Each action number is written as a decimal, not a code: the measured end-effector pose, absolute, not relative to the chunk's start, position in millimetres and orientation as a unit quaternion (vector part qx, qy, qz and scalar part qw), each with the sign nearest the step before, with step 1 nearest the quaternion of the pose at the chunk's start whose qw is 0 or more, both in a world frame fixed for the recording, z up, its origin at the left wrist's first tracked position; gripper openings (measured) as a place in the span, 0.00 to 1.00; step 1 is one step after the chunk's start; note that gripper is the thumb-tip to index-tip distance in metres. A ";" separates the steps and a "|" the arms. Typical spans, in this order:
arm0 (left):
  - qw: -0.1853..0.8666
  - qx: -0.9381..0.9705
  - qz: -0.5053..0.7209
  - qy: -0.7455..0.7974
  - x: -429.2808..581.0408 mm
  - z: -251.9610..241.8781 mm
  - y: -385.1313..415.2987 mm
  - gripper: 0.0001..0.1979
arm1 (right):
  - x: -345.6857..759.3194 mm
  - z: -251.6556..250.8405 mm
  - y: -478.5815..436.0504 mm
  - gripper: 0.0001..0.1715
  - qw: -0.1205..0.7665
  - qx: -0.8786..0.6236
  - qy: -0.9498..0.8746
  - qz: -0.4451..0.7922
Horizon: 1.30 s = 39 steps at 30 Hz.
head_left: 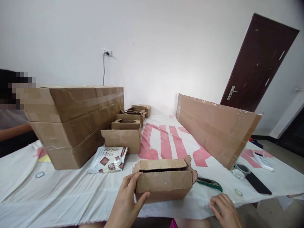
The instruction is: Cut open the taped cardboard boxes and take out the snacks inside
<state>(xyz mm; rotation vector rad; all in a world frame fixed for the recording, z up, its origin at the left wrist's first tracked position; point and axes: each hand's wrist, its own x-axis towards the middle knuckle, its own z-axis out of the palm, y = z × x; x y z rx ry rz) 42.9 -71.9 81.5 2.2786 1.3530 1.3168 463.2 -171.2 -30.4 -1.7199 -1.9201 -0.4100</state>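
Head view: the left hand point(129, 193) is gripping the nearest carton point(166, 182) by its left end, probably steadying it on the tabletop point(59, 196); the right hand point(223, 205) is resting half-curled near the green cutter point(211, 183), its grip holding nothing visible.

1 head-worn camera, facing forward, down; left hand point(127, 201), right hand point(225, 207) close, wall point(154, 63) far.

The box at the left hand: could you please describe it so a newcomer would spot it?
On the white-covered table, look to the near edge. A small cardboard box stands there, the left hand on its left end. Unlike the boxes lined up farther back, it has a green cutter beside its right end.
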 end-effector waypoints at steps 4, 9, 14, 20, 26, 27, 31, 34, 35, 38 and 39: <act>0.078 0.774 0.444 0.444 41.2 77.8 -75.6 0.22 | 457.7 -26.0 -170.9 0.11 0.260 -0.639 -0.706 -0.160; 0.081 0.778 0.455 0.426 37.8 69.4 -76.7 0.20 | 454.6 -27.2 -168.9 0.09 0.272 -0.624 -0.720 -0.132; 0.095 0.798 0.435 0.405 31.0 66.0 -77.9 0.15 | 453.7 -31.3 -169.2 0.06 0.286 -0.607 -0.727 -0.147; 0.144 0.829 0.411 0.352 27.0 78.6 -87.7 0.17 | 448.8 -16.4 -168.4 0.09 0.280 -0.610 -0.729 -0.139; 0.197 0.808 0.444 0.333 27.3 82.8 -95.7 0.35 | 450.5 -4.1 -162.7 0.11 0.254 -0.627 -0.730 -0.099; 0.197 0.809 0.439 0.338 25.9 81.5 -94.9 0.32 | 451.4 -5.5 -161.9 0.11 0.253 -0.628 -0.730 -0.094; 0.170 0.843 0.402 0.314 19.6 79.5 -90.3 0.17 | 451.1 -11.4 -161.6 0.10 0.255 -0.631 -0.728 -0.088; 0.156 0.849 0.384 0.327 21.2 83.3 -92.2 0.13 | 447.2 -8.9 -163.0 0.09 0.253 -0.631 -0.729 -0.083; 0.155 0.843 0.386 0.341 23.2 84.2 -93.5 0.12 | 446.1 -6.9 -163.1 0.10 0.249 -0.630 -0.732 -0.078; 0.144 0.824 0.406 0.369 29.9 82.3 -95.4 0.08 | 445.1 -2.1 -162.2 0.14 0.236 -0.627 -0.740 -0.061; 0.137 0.822 0.408 0.372 31.6 80.3 -94.9 0.08 | 445.6 -1.6 -161.6 0.15 0.236 -0.628 -0.739 -0.060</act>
